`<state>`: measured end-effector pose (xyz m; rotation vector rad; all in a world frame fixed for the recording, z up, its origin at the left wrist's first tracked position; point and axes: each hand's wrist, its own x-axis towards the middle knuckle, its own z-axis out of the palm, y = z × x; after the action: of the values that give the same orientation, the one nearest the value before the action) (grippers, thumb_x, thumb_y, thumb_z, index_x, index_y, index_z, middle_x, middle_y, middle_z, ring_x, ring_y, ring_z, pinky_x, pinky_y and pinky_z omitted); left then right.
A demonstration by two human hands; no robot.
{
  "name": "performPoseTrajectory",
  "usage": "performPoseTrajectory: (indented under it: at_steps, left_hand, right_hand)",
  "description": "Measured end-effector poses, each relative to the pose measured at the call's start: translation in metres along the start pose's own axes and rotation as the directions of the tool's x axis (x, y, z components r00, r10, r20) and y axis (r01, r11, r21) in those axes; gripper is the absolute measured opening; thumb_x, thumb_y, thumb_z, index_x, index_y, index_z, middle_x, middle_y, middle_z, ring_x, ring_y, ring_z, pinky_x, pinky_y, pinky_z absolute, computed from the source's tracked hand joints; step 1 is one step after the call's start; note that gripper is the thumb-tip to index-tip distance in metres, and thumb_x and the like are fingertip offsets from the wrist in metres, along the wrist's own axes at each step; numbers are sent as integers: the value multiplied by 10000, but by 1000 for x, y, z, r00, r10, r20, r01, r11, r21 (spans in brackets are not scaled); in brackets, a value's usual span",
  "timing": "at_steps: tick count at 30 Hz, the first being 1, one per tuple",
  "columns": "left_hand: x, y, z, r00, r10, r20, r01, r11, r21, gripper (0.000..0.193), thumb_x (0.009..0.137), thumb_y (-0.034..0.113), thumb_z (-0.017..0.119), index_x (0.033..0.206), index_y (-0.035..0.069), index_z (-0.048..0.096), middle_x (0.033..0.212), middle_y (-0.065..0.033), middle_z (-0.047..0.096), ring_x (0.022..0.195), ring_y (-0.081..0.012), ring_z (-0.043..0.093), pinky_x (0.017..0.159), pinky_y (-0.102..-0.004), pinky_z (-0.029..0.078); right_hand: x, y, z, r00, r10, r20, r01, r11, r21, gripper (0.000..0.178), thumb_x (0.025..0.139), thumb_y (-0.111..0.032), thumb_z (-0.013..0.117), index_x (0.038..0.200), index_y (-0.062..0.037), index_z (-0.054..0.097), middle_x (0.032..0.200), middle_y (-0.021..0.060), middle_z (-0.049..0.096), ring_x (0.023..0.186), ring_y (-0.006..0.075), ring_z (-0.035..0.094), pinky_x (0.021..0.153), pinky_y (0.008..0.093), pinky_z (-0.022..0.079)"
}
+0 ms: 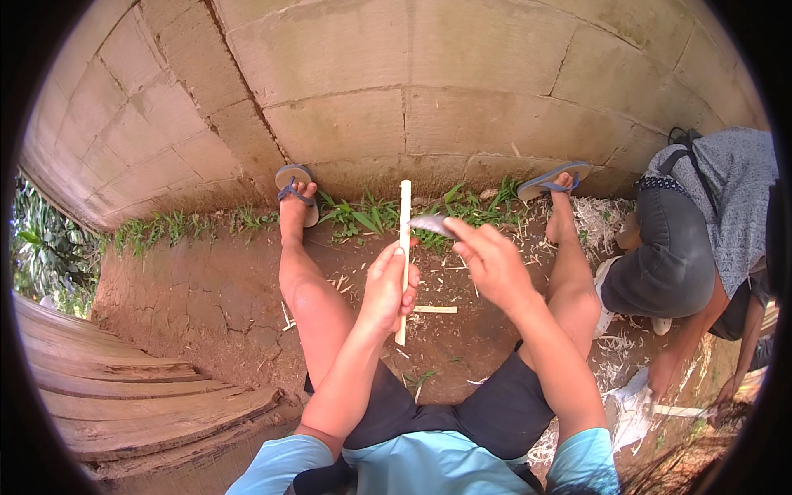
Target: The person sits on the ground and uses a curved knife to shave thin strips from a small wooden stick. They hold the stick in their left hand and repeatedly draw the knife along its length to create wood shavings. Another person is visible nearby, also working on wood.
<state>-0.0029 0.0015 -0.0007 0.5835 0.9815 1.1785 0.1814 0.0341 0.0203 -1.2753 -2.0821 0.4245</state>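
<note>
A pale, narrow wooden stick (404,216) stands nearly upright in the picture, its upper end free. My left hand (386,289) is wrapped round its lower half, and the bottom end sticks out below the fingers. In my right hand (495,262) is a knife, gripped by a handle that the fingers hide. The knife's curved grey blade (433,224) points left, its tip at or very near the stick's right edge above my left hand. Another short pale stick (435,309) lies on the dirt between my legs.
A block wall (462,124) rises ahead, with grass (363,216) along its foot. Pale shavings (606,219) litter the brown soil (190,305). Stacked planks (124,388) lie at left. Close by on the right, a co-worker in dark trousers (672,256) holds a pale strip (681,411).
</note>
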Motion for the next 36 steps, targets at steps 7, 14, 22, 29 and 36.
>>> performPoseTrajectory:
  at_steps: [7, 14, 22, 29, 36]
  left_hand:
    - [1, -11, 2, 997, 70, -38, -66, 994, 90, 198, 1023, 233, 338, 969, 87, 460, 581, 10, 440, 355, -58, 328, 287, -199, 248]
    - [5, -27, -3, 897, 431, -102, -310, 776, 550, 249, 1005, 172, 389, 1075, 13, 568, 611, -15, 484, 550, -83, 458, 515, -283, 384]
    - [-20, -36, 25, 942, 331, 52, -283, 701, 654, 214, 981, 138, 426, 1092, 27, 571, 609, -111, 540, 539, -177, 542, 531, -331, 425]
    - [-7, -15, 25, 996, -54, 75, 43, 989, 140, 254, 1034, 246, 345, 1201, 94, 462, 654, 13, 443, 400, -35, 338, 302, -185, 273]
    - [-8, -3, 3, 991, 1, 133, 1, 1000, -15, 278, 1047, 377, 287, 1132, 133, 390, 622, -5, 428, 347, -49, 292, 282, -191, 250]
  right_hand:
    - [-9, -3, 14, 995, -12, 102, 15, 999, -32, 369, 900, -208, 596, 1264, -274, 591, 805, 100, 544, 693, 309, 601, 612, 412, 491]
    - [-9, -5, 21, 998, -46, 36, 50, 992, -112, 420, 858, -103, 636, 1258, -229, 613, 764, 95, 542, 633, 282, 596, 576, 384, 499]
    - [9, 30, 8, 964, 109, -243, -128, 990, -65, 389, 915, -118, 575, 1288, -226, 594, 776, 128, 579, 673, 299, 602, 625, 402, 490]
    - [-4, 31, -23, 963, 144, -228, -136, 989, 53, 358, 944, -167, 554, 1300, -189, 580, 773, 165, 564, 693, 327, 571, 677, 404, 472]
    - [-19, -3, 10, 998, 58, -7, -57, 997, 44, 367, 925, -194, 581, 1289, -241, 590, 774, 116, 531, 671, 294, 571, 636, 388, 479]
